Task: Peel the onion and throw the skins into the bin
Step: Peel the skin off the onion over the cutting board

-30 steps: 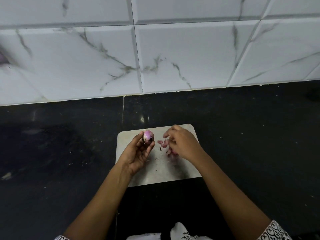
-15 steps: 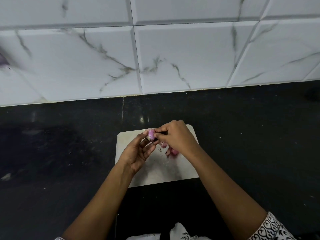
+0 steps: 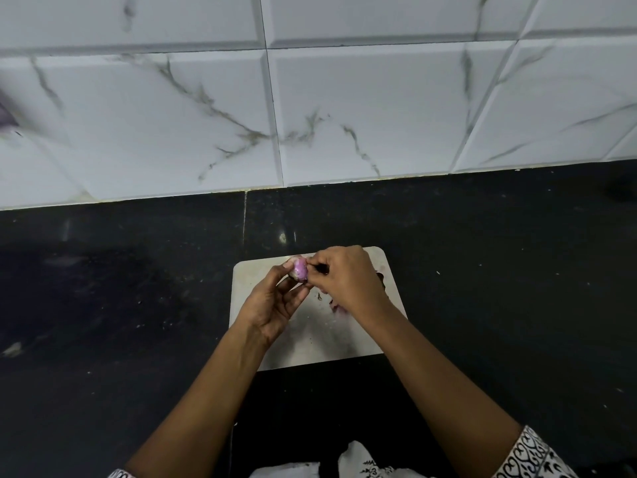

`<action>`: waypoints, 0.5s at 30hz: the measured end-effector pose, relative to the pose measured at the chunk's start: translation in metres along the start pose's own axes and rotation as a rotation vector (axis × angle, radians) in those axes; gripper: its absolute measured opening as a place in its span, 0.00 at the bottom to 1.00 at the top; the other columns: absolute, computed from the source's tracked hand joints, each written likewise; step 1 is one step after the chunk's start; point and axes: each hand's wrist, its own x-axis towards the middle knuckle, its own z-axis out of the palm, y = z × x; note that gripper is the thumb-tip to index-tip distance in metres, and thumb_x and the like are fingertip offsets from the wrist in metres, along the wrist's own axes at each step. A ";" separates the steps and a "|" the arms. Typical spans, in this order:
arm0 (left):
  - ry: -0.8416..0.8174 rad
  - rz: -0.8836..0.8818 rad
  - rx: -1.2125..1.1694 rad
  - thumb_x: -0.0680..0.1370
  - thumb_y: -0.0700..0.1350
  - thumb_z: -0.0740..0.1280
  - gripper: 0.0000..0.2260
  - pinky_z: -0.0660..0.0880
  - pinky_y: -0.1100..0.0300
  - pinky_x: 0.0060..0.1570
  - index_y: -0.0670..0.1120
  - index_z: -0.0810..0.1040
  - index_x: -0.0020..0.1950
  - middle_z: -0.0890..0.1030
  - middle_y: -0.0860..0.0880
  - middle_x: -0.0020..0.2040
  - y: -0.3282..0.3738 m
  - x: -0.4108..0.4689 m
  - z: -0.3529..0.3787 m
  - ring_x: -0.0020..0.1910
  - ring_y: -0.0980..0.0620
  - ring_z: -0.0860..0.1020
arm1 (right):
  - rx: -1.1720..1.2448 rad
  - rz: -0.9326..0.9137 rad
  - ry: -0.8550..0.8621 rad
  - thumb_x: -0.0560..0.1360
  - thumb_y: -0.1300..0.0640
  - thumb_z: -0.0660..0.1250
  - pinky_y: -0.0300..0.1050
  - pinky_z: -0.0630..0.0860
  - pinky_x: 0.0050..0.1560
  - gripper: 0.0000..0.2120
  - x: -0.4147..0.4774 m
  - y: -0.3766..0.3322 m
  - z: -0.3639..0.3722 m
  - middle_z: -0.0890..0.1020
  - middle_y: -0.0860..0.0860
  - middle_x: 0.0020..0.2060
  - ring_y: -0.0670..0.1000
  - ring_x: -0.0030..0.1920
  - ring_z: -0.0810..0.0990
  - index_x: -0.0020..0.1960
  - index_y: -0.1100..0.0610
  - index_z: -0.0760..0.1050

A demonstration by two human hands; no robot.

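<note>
Onion (image 3: 299,269), small and round, glossy pink-purple with a paler whitish patch on its far left side; it is held in the air just over the far edge of a pale cutting board (image 3: 310,343), between both hands. Left hand (image 3: 275,305) is turned palm up, fingers curled upward; its thumb and fingertips grip the onion from the left and from beneath. Right hand (image 3: 348,281) shows its back to the camera, knuckles raised, fingers curled; its fingertips pinch at the onion's right side (the exact point of grip is hidden behind the fingers). Both forearms reach in bare from the near edge; a black-and-white patterned sleeve (image 3: 527,453) shows at the right elbow. Scraps of purple skin (image 3: 337,308) lie on the board under the right hand, partly hidden by it. Board rests on a black countertop (image 3: 120,305); white marbled wall tiles (image 3: 344,98) rise at the far side.
</note>
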 end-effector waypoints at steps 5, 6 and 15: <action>-0.021 0.009 0.014 0.76 0.43 0.65 0.07 0.80 0.64 0.40 0.43 0.81 0.49 0.85 0.47 0.43 -0.003 0.001 -0.002 0.40 0.55 0.84 | -0.104 -0.075 0.135 0.72 0.52 0.69 0.49 0.76 0.32 0.10 -0.003 0.009 0.017 0.81 0.54 0.33 0.51 0.32 0.77 0.39 0.60 0.78; -0.024 0.010 0.020 0.75 0.43 0.65 0.07 0.81 0.64 0.40 0.44 0.81 0.49 0.85 0.46 0.44 -0.004 0.001 -0.003 0.41 0.54 0.84 | -0.106 -0.083 0.144 0.72 0.53 0.70 0.49 0.76 0.32 0.10 -0.003 0.010 0.018 0.80 0.54 0.33 0.51 0.32 0.77 0.39 0.60 0.77; -0.120 0.000 -0.005 0.74 0.41 0.62 0.14 0.81 0.63 0.38 0.42 0.78 0.58 0.84 0.43 0.49 -0.003 -0.003 -0.006 0.47 0.46 0.84 | 0.365 0.232 0.016 0.73 0.61 0.68 0.44 0.81 0.35 0.02 0.002 0.012 0.000 0.82 0.52 0.36 0.52 0.34 0.81 0.44 0.57 0.79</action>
